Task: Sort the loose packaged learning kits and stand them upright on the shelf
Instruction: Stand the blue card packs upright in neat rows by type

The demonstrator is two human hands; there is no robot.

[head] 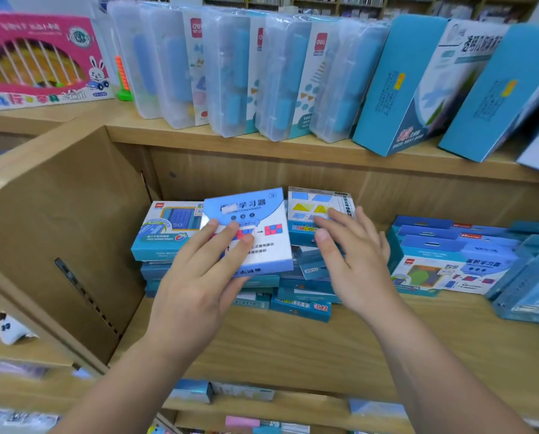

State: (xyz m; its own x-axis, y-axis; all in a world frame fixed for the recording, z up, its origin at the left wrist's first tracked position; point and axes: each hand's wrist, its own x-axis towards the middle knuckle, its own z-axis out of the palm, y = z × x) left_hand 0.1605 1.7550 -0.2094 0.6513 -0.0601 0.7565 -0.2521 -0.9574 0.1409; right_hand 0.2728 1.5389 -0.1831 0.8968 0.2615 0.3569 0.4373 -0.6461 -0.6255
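Blue kit box (249, 233) is clamped in left hand (199, 277), held w/ face up, long axis tilted toward shelf (293, 343) back; right hand (352, 255) is spread apart, empty, over stacked boxes (302, 299).

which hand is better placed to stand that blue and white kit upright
Left. The left hand already grips the blue and white kit lifted off the pile, while the right hand is open, holding nothing.

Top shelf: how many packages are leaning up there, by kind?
Clear plastic cases: 5
Tall blue boxes: 2 clearly; a third edge at far right is cut off
Pink abacus box: 1
Total: 8 clearly visible
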